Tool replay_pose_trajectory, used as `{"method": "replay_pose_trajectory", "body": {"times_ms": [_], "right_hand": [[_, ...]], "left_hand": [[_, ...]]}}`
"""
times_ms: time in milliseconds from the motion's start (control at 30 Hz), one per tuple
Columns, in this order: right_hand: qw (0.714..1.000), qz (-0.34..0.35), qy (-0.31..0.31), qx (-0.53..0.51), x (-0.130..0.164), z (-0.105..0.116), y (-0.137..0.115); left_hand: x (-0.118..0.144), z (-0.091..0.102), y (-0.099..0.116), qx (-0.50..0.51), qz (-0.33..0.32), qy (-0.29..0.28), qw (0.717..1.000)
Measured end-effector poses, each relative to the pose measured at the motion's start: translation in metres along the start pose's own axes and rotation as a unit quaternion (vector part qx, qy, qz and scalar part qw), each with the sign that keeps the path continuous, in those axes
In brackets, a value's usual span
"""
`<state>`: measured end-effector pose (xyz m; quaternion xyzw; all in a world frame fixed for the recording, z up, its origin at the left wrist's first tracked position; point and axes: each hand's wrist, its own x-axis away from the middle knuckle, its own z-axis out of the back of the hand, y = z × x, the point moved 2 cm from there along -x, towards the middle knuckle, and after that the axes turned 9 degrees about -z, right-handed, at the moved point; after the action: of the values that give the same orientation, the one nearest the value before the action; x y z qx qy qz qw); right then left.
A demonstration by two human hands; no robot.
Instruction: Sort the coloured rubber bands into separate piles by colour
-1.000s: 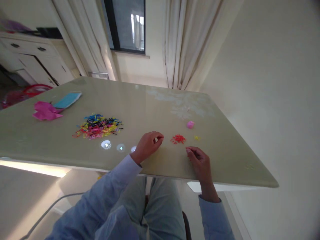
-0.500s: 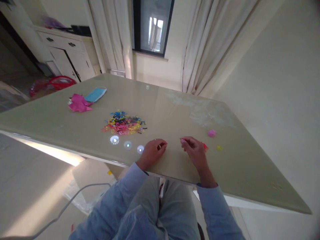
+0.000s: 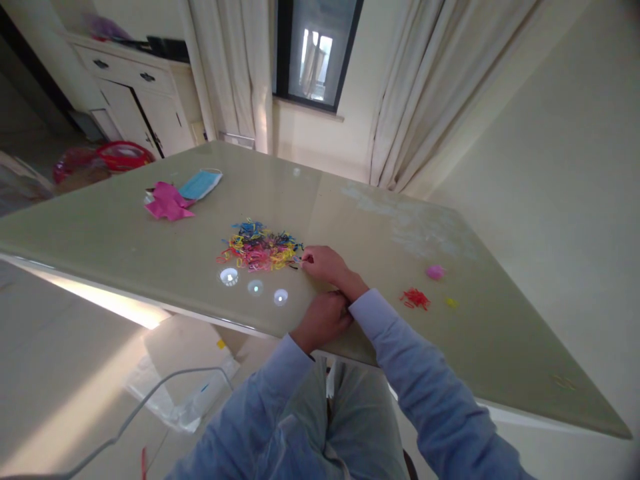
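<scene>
since the earlier frames the right hand [image 3: 324, 264] has crossed over in front of the left hand [image 3: 323, 319] and reached to the near right edge of the pile of rubber bands [image 3: 260, 244], where before it lay close to the small red bunch [image 3: 415, 298]. its fingertips are drawn together at the pile's edge, touching the outermost bands — whether one is pinched between them is too small to tell. the pile is a loose, flat heap of blue, yellow, pink, red and black bands, spread wider across the table than it is deep, its long axis running left to right in the view.

the left hand rests on the table [image 3: 125, 247] near its front edge, just under the right wrist, fingers curled in; what they hold, if anything, cannot be told.

no container shows on the table — the bands lie bare on its glossy top. to the right, well apart from the pile, lie the small red bunch, a pink bit [image 3: 435, 271] and a yellow bit [image 3: 451, 303]. far left lie a pink wrapper [image 3: 167, 202] and a blue face mask [image 3: 201, 184], touching.
</scene>
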<state>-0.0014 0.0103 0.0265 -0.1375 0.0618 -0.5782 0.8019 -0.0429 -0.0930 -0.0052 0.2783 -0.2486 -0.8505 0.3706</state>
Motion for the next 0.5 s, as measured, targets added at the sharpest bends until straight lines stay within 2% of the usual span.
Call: {"method": "replay_pose_trajectory", "body": {"times_ms": [267, 500], "right_hand": [[1.000, 0.015, 0.004, -0.015, 0.007, -0.004, 0.005], [0.996, 0.024, 0.031, -0.078, 0.014, -0.007, 0.013]], "left_hand": [[-0.001, 0.002, 0.003, 0.010, 0.011, -0.006, 1.000], [-0.001, 0.002, 0.003, 0.015, -0.003, -0.008, 1.000]]}}
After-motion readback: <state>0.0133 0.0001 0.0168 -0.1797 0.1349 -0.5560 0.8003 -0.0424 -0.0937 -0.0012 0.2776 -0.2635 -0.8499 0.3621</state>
